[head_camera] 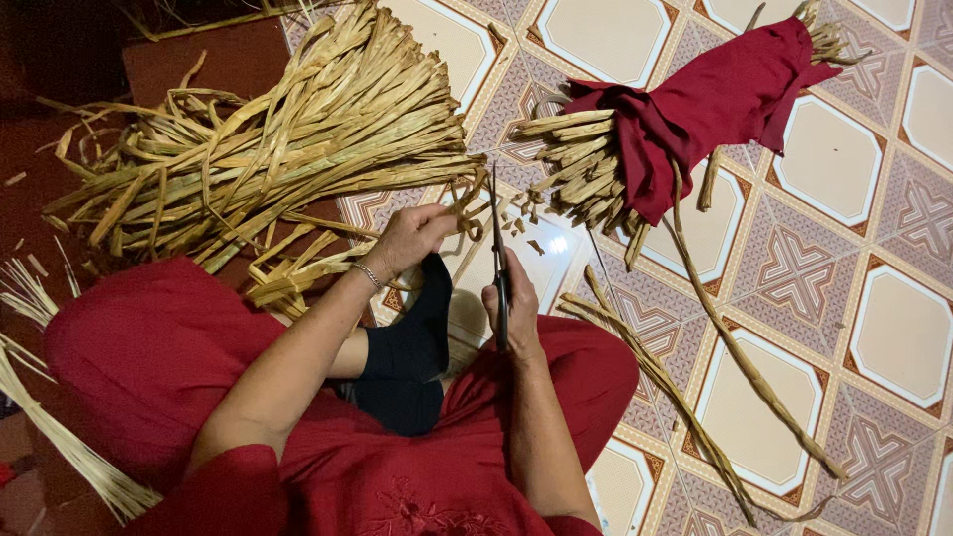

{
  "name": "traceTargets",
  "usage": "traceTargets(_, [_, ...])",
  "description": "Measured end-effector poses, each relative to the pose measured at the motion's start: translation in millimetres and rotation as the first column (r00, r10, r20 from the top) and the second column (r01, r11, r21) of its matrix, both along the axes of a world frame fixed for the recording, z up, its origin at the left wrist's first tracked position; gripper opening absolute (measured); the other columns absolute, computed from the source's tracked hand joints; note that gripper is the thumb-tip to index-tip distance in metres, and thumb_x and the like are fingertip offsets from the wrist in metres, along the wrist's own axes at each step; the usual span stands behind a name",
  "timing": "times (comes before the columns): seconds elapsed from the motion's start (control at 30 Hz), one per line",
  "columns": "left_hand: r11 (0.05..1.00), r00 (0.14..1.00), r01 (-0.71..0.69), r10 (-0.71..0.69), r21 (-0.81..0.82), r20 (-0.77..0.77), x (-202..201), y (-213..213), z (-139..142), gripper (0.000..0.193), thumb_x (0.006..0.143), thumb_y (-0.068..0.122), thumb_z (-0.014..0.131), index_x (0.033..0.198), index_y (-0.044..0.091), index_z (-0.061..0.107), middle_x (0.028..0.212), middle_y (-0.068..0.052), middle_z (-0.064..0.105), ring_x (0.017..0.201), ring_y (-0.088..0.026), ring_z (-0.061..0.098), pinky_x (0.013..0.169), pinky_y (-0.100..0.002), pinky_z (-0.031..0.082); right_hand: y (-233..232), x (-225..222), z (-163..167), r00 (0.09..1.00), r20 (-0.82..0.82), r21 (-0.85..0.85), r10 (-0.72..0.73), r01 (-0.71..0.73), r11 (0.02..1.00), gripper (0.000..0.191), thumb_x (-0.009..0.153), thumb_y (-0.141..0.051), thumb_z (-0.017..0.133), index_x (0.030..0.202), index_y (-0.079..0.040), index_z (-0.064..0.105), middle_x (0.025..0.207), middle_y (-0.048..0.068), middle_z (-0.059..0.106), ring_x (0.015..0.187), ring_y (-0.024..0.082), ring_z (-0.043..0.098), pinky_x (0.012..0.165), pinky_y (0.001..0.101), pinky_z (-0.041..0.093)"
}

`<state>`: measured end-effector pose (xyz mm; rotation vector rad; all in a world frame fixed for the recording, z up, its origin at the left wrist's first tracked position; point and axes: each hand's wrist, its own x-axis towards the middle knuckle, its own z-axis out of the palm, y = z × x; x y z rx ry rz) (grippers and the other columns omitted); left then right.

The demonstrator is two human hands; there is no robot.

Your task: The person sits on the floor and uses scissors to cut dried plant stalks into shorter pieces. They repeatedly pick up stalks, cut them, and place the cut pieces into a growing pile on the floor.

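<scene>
Head view looks down on a person seated on a patterned tile floor (824, 169), legs in red cloth. At far left a thin sheaf of pale split fibres (40, 397) fans out by the knee. Above it lies one large heap of dried flat leaf strips (278, 129), long axes running from lower left to upper right. The left hand (412, 238) is curled closed, pinching the end of one strip (467, 194) drawn from that heap; the strip runs rightward from the fingers toward the blades. The right hand (511, 303), just right of the left and nearer the body, is closed through the handles of one pair of scissors (496, 248), blades pointing away, up the frame. Small offcuts (521, 223) lie beside the blade tips. Further right, one bundle of strips is wrapped in red cloth (715, 99), and two long strips (695, 397) trail across the tiles.
</scene>
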<state>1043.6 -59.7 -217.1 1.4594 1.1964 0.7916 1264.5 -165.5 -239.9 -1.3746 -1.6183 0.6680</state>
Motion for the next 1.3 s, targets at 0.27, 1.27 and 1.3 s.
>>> traceTargets(0.27, [0.997,0.961,0.024,-0.005,0.067,-0.275,5,-10,19,0.032,0.093,0.037,0.068,0.108,0.010,0.078,0.076,-0.009,0.073,0.069,-0.018,0.069,0.068,-0.036,0.053,-2,-9,37,0.980,0.201,0.108,-0.005,-0.017,0.994,0.075,0.097,-0.057,0.064,0.147,-0.003,0.052,0.087,0.011,0.062,0.074,0.024,0.059,0.068,0.0391,0.047])
traceTargets(1.27, [0.995,0.984,0.069,-0.055,-0.076,0.171,-26,5,2,0.043,0.096,0.010,0.070,0.138,0.008,0.067,0.083,0.002,0.072,0.065,-0.002,0.056,0.055,-0.018,0.047,-2,3,6,0.760,-0.649,-0.172,0.046,-0.205,0.963,0.100,0.097,-0.077,0.038,0.158,0.004,0.037,0.093,0.001,0.052,0.077,0.009,0.047,0.070,0.0260,0.042])
traceTargets(1.3, [0.994,0.982,0.086,-0.074,-0.063,0.174,-25,5,0,0.042,0.096,0.010,0.070,0.137,0.008,0.067,0.088,0.001,0.074,0.070,-0.001,0.060,0.060,-0.018,0.050,-2,4,5,0.783,-0.620,-0.157,0.054,-0.191,0.969,0.102,0.097,-0.078,0.037,0.158,0.003,0.037,0.092,0.000,0.053,0.077,0.008,0.047,0.070,0.0254,0.042])
